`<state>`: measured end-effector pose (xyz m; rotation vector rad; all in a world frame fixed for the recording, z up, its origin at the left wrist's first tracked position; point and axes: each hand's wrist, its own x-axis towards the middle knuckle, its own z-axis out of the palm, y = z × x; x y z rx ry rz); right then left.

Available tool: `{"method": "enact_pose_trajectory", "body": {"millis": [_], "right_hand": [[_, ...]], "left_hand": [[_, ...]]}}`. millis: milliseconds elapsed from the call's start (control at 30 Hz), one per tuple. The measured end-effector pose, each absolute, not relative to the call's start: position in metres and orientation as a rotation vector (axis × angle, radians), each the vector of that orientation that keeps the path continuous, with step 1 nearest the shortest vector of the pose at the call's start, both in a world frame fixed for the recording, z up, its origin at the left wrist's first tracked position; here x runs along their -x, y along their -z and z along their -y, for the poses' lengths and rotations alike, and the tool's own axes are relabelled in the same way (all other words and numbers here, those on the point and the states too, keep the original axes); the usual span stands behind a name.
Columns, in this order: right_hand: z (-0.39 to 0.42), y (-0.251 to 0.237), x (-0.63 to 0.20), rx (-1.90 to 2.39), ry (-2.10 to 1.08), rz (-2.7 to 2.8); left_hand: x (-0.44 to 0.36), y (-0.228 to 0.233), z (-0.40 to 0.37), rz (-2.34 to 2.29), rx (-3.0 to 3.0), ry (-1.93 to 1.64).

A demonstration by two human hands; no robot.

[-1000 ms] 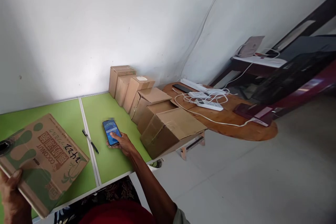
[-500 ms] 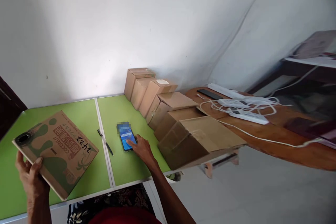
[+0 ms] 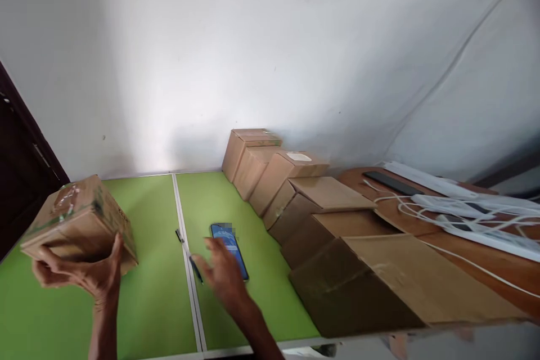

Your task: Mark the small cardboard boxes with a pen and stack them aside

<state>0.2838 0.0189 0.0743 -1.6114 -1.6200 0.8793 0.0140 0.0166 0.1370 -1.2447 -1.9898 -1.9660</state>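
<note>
At the left, my left hand (image 3: 84, 275) grips a cardboard box (image 3: 80, 219) from below, its thumb against the near right side. The box is tilted above the green table (image 3: 156, 315), and a taped face with green print shows. My right hand (image 3: 228, 278), somewhat blurred, hovers with fingers apart and nothing in it. It partly covers a smartphone (image 3: 238, 256) with a lit blue screen lying on the table. Left of the phone, a black pen (image 3: 196, 270) lies across the white seam of the tabletop.
Several cardboard boxes (image 3: 291, 171) stand in a row along the table's right side. Beyond them a brown wooden table (image 3: 392, 214) carries white power strips (image 3: 485, 230) with tangled cables and a black bar-shaped object (image 3: 392, 183). A white wall rises behind; a dark door (image 3: 21, 163) is at far left.
My left hand has turned the box, so the large printed face no longer faces me. My right hand has come off the phone's screen and shifted left. The view has moved.
</note>
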Motion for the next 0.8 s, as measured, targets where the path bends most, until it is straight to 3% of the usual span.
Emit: {"method": "enact_pose_trajectory", "body": {"millis": [100, 167, 367, 533, 667, 800], "right_hand": [[-0.029, -0.075, -0.215, 0.973, -1.291, 1.604], [-0.044, -0.075, -0.179, 0.850, -1.401, 1.484], [-0.128, -0.080, -0.136, 0.942, -1.341, 1.391], [-0.177, -0.087, -0.113, 1.022, -1.290, 1.476], [-0.167, -0.081, -0.108, 1.036, -1.380, 1.517], [-0.130, -0.063, -0.124, 1.020, -1.228, 1.503]], "left_hand": [[-0.035, -0.107, -0.027, 1.950, 1.102, 1.740], [-0.038, -0.086, -0.032, 1.936, 1.126, 1.741], [0.004, -0.045, -0.062, 2.198, 1.376, 1.741], [0.027, -0.044, -0.124, 2.397, 1.393, 1.612], [0.015, -0.059, -0.181, 2.592, 1.236, 1.659], [0.003, -0.063, -0.241, 2.630, 1.128, 1.652]]}}
